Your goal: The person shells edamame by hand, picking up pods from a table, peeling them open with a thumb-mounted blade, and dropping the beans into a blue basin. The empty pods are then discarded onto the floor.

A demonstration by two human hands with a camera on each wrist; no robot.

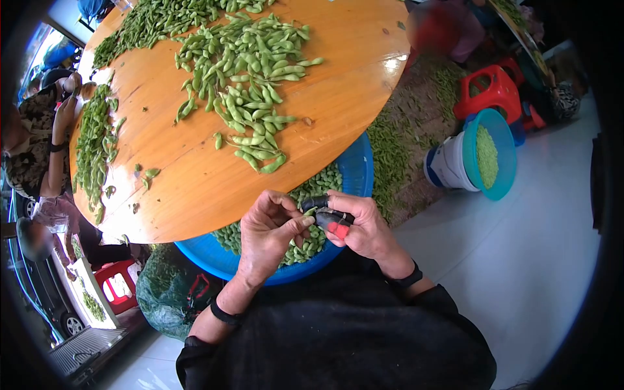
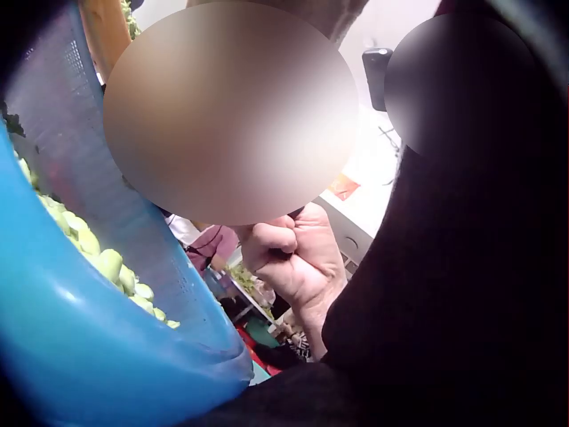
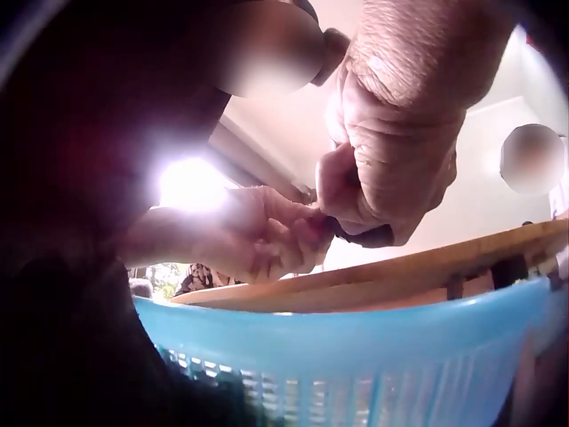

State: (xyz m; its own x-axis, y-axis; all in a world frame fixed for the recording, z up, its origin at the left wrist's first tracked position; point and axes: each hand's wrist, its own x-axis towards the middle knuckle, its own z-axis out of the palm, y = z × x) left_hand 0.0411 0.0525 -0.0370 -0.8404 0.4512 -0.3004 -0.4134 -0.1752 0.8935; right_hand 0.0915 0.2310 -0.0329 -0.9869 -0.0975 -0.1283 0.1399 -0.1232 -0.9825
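Note:
Over the blue basket (image 1: 195, 250), my two hands meet at a small green soybean pod (image 1: 311, 212). My left hand (image 1: 266, 231) pinches the pod between thumb and forefinger. From the other side, my right hand (image 1: 370, 231) has its thumb and forefinger curled onto the pod's end. Black covers sit on that thumb and forefinger, with red tape (image 1: 338, 229) on the thumb cover. Below, shelled green beans (image 1: 315, 244) fill the basket; the left wrist view shows beans (image 2: 108, 264) inside its wall. In the right wrist view the fingertips meet above the basket rim (image 3: 356, 334), the pod hidden.
A round wooden table (image 1: 351, 71) overhangs the basket, with a heap of pods (image 1: 250, 84) on it. At right stand a teal basin (image 1: 507, 162) of beans on a white bucket (image 1: 448, 162) and a red stool (image 1: 487, 94). Husks (image 1: 400, 156) litter the floor; a green sack (image 1: 162, 292) lies left.

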